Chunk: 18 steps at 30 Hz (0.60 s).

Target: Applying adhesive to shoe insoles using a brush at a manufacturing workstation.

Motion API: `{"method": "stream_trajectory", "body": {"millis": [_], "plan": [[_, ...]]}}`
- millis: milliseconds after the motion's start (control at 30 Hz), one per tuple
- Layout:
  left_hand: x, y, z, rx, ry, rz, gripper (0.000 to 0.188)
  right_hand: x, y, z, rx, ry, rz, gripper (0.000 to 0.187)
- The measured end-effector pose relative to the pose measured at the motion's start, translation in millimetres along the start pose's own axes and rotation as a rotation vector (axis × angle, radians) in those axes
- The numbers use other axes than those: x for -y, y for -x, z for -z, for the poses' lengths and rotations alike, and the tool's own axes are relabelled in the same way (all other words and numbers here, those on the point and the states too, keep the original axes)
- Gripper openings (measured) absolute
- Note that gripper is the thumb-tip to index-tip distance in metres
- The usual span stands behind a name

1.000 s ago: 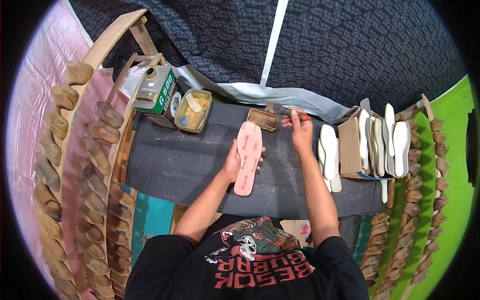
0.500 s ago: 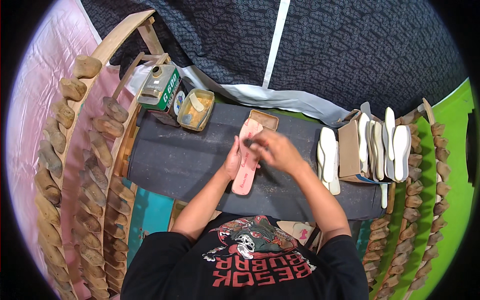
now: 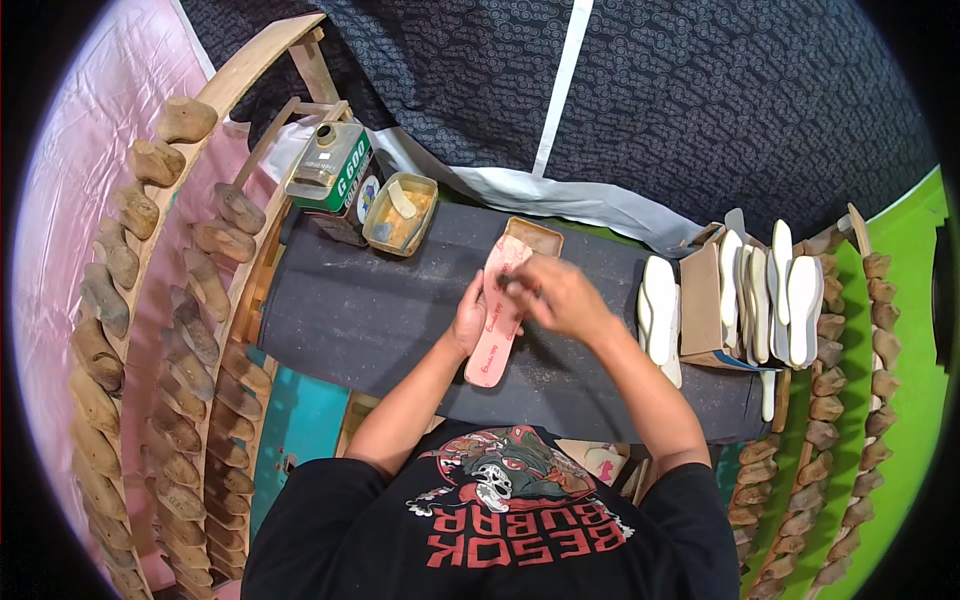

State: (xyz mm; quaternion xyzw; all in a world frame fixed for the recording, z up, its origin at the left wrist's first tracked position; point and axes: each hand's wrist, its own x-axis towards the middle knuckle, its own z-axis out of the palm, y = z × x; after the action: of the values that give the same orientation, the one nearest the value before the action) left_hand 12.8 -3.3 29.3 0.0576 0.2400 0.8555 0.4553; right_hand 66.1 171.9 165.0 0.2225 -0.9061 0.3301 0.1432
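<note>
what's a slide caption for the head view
Above a dark table, the left hand holds a pink sole, the right hand over it.

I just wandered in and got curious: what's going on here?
A person's left hand holds a pink sole-shaped piece over a dark table. The right hand is over its far half, with a dark tool mostly hidden in its grip. A small tray sits beyond; white sole-shaped pieces lie to the right, beside a cardboard box.
</note>
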Motion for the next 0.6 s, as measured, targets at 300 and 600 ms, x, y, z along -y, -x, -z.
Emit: {"method": "stream_trajectory", "body": {"millis": [300,600], "plan": [[3,1,6,0.08,-0.075,0.035,0.077,4,-7,6,-0.159,-0.053,-0.031,0.013],[6,13,19,-0.184,-0.125,0.033,0.074,30,30,-41,-0.018,-0.08,0.17,0.021]]}}
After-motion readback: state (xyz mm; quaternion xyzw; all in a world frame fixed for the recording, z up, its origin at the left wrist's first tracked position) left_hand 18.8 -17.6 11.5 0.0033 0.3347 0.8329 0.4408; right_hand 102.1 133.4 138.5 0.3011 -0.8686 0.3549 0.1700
